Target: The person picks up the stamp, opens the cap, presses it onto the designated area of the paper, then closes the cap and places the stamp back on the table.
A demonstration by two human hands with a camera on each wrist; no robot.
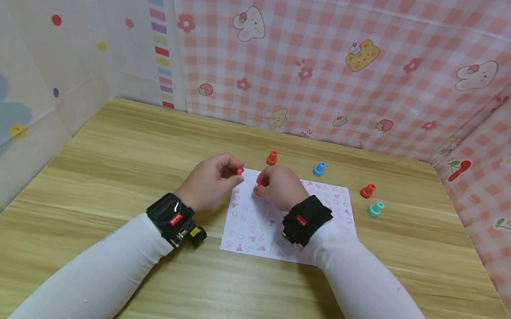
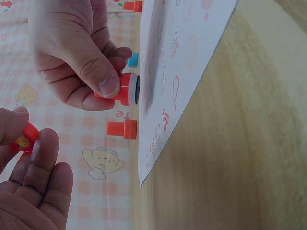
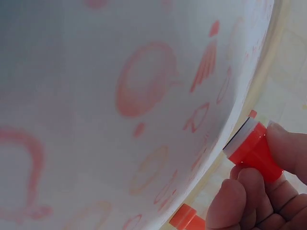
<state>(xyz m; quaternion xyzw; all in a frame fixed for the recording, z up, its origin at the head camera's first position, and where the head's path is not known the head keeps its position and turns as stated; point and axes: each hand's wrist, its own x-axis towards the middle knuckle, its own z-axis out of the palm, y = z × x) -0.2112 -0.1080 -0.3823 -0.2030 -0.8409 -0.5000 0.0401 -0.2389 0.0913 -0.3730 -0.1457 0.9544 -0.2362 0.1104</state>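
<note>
A small red cap (image 2: 29,136) is pinched between the thumb and fingers of my left hand (image 1: 210,182), just past the far left corner of a sheet of white paper (image 1: 250,224). Beside it, my right hand (image 1: 282,187) holds a red toy stamp (image 3: 254,151) by its handle, over the paper's upper left part. The stamp's pale collar and dark face point down toward the sheet, close over it in the left wrist view. Pink and red printed pictures cover much of the paper.
Behind the paper stand a red stamp (image 1: 272,158) and a blue stamp (image 1: 320,169). To its right are another red stamp (image 1: 367,191) and a teal stamp (image 1: 375,209). Patterned cloth (image 1: 314,99) hangs along the back of the wooden table (image 1: 149,136).
</note>
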